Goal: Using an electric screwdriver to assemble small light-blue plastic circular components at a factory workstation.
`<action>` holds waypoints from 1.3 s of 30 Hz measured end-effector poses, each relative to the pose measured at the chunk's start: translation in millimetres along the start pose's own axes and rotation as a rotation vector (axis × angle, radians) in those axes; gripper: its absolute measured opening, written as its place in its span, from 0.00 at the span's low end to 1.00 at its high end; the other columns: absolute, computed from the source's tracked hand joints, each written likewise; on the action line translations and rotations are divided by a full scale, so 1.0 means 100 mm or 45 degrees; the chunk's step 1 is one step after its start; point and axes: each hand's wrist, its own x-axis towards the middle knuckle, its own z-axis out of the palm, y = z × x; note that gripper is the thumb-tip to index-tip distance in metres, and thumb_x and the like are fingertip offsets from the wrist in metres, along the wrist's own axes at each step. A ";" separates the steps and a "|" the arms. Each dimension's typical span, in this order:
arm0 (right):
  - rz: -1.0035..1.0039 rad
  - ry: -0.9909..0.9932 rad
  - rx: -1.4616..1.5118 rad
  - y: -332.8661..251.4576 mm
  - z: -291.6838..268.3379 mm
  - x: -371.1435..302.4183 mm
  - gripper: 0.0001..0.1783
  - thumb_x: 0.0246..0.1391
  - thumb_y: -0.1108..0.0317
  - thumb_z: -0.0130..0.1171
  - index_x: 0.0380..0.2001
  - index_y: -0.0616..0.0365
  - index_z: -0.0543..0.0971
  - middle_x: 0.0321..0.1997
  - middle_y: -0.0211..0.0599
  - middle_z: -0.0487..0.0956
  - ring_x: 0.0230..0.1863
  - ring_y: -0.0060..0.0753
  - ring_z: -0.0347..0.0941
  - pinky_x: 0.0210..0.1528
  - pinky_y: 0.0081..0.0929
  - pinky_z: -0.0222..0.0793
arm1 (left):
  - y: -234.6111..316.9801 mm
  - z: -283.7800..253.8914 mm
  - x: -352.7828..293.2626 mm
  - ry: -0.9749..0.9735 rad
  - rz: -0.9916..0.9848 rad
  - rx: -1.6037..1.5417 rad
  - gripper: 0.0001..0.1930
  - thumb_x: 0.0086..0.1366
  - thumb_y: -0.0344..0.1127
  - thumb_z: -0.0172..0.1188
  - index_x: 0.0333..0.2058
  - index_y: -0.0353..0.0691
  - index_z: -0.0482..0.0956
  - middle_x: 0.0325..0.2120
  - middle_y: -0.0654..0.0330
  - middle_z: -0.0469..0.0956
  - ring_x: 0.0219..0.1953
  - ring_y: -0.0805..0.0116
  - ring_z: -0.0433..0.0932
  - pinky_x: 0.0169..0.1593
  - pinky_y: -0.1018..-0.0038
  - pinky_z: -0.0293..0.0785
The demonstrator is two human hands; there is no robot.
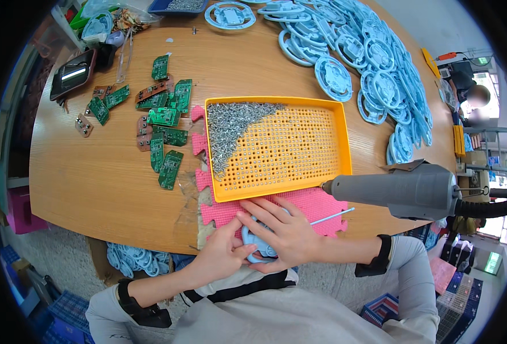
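Observation:
A light-blue round plastic part (252, 235) lies between my hands at the table's near edge, mostly covered by them. My left hand (223, 247) grips its left side, thumb and fingers closed on the rim. Across its top and right side stretches my right hand (285, 232), long fingers laid over it and thumb at the near rim. A thin light-blue rod (333, 216) sticks out to the right of my right hand; its other end is hidden. Beneath is a pink foam mat (316, 200). Just beyond my fingers stands a yellow tray (279, 194) of screws.
A grey power screwdriver (379, 191) points at the tray from the right, its cable trailing off. Green circuit boards (170, 169) lie on the left. Light-blue plastic parts (379, 89) are heaped at far right; more fill a box (128, 261) below the table's edge.

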 end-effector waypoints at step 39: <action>0.450 0.268 1.055 -0.43 -0.37 -0.32 0.21 0.49 0.64 0.67 0.46 0.61 0.78 0.41 0.44 0.80 0.42 0.35 0.78 0.42 0.25 0.73 | 0.22 0.18 -0.34 0.543 1.377 0.787 0.11 0.61 0.34 0.61 0.38 0.32 0.81 0.31 0.51 0.83 0.28 0.64 0.83 0.32 0.77 0.76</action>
